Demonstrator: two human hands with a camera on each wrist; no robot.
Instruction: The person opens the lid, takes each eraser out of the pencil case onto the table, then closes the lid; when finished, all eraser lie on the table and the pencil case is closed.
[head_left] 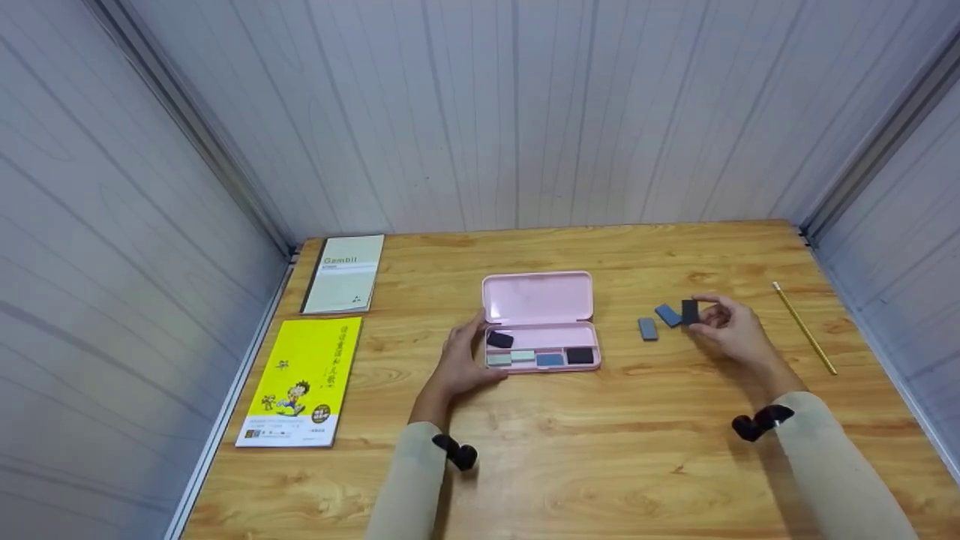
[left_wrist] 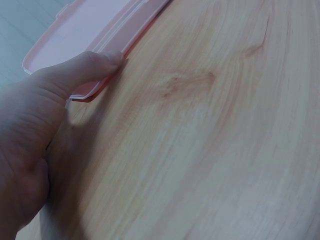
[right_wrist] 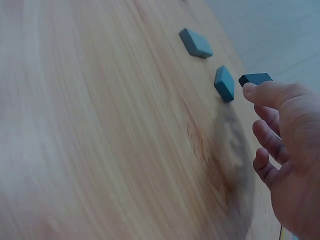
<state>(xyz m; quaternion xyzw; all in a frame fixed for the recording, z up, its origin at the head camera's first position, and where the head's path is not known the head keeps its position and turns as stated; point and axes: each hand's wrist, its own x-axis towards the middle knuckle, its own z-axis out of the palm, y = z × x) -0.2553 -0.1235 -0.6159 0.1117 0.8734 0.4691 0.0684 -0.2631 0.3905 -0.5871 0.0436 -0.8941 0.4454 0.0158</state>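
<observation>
We see right hand (head_left: 739,337) pinching black block (head_left: 689,312) at frame's right, near blue block (head_left: 667,315) and grey block (head_left: 648,329); left hand (head_left: 459,361) grips pink case (head_left: 537,300) near centre.

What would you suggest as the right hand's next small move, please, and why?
Probably carry the black block left to the back compartment of the pink case: the right hand pinches that block, the left hand holds the case, and that compartment shows bare space beside another dark block.
</observation>
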